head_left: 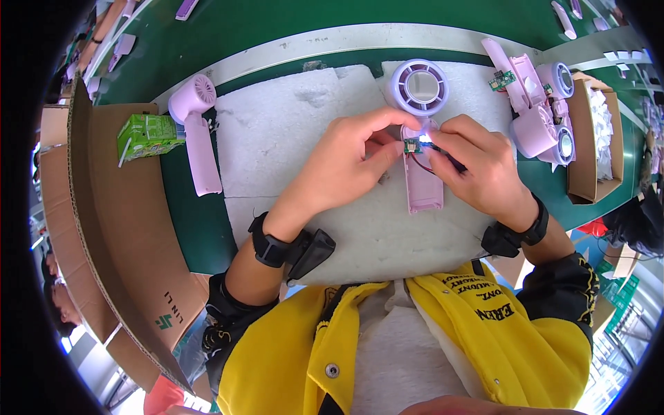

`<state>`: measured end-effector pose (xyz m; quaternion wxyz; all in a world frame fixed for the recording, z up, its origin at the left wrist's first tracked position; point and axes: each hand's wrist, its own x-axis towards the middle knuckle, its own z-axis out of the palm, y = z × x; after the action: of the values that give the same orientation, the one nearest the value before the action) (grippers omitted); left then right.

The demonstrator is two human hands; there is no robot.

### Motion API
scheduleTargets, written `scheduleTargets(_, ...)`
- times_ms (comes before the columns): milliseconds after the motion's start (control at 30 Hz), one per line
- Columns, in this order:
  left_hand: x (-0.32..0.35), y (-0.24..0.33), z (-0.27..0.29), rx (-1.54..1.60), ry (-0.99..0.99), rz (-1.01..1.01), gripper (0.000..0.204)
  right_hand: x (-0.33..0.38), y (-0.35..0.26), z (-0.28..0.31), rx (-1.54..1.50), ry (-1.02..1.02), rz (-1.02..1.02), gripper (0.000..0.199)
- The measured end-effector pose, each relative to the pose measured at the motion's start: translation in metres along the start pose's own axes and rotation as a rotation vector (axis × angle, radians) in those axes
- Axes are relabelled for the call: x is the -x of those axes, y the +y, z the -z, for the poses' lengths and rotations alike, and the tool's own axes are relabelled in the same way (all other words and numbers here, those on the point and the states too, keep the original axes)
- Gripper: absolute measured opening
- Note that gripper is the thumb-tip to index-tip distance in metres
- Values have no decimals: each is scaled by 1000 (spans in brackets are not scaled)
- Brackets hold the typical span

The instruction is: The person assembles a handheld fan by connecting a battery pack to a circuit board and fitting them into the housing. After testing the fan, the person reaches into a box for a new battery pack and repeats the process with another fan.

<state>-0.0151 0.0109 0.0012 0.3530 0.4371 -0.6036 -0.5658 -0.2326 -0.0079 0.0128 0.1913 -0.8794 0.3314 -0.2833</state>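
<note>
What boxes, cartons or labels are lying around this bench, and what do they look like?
Small drink carton: left, green and white, lying on cardboard.
Flat cardboard sheet: left, brown, with a small green mark.
Open cardboard box: right, brown, holding white pieces.
No screens visible.

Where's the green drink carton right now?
In the head view, the green carton sits at the left on the cardboard sheet, just left of the assembled pink fan.

Green-white drink carton (146, 136) lying on brown cardboard box (131, 228), left; open cardboard box (593, 188) right.
</note>
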Motion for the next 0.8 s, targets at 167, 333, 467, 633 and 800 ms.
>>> scheduleTargets(167,0,-1,-5,24,45,6,30,0,0,0,26,-16,7,22)
scheduleTargets(333,0,3,-4,-115,88,-88,30,-4,0,-2,-65,60,-103,20)
scheduleTargets(467,-3,9,-4,-280,49,-160,31,-5,4,0,-182,20,-237,21)
scheduleTargets(633,-2,8,-7,-314,84,-175,32,-13,4,15,-288,-285,-388,34)
scheduleTargets(800,-1,8,-4,-341,99,-175,32,-11,5,25,-413,-398,-291,47)
